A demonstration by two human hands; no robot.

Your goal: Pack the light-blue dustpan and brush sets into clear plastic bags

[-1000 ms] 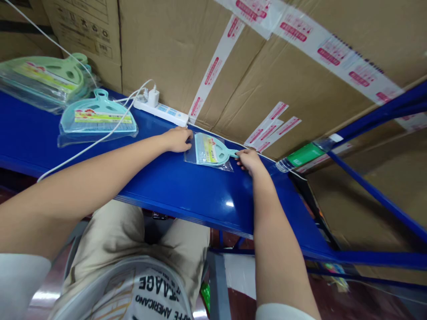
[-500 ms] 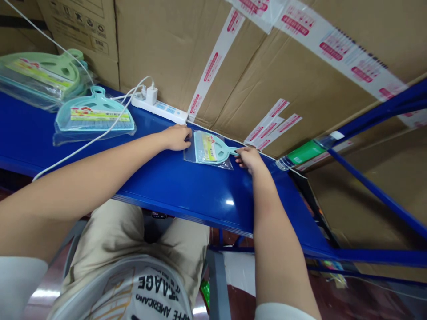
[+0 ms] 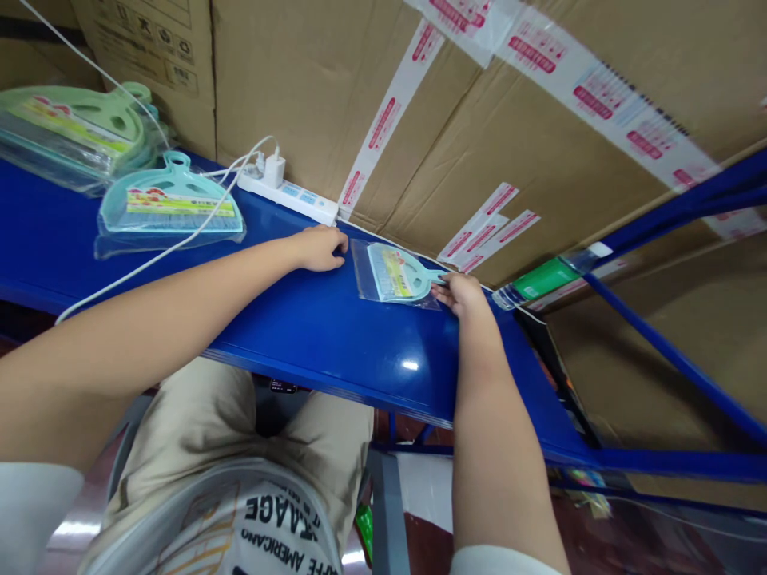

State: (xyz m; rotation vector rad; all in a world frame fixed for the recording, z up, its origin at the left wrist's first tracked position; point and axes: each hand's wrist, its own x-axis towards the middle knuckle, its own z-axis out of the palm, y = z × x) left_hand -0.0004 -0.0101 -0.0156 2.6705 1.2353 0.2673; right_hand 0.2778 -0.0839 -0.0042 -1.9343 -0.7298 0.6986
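Note:
A small light-blue dustpan and brush set (image 3: 400,274) in a clear bag, with a yellow label, lies on the blue table (image 3: 311,335). My right hand (image 3: 459,292) grips its handle at the right end. To the left of the bag, my left hand (image 3: 323,247) rests on the table with fingers curled and a little apart, holding nothing. A larger bagged light-blue dustpan set (image 3: 171,200) lies further left, and bagged green dustpans (image 3: 77,128) are stacked at the far left.
A white power strip (image 3: 288,196) with a plugged-in charger and white cables runs along the back. Large cardboard boxes (image 3: 288,88) stand behind the table. A bottle with a green label (image 3: 545,278) lies at the right, near a blue metal frame (image 3: 671,347).
The small dustpan set has shifted right with my right hand, away from my left hand. My left hand has stayed nearly in place.

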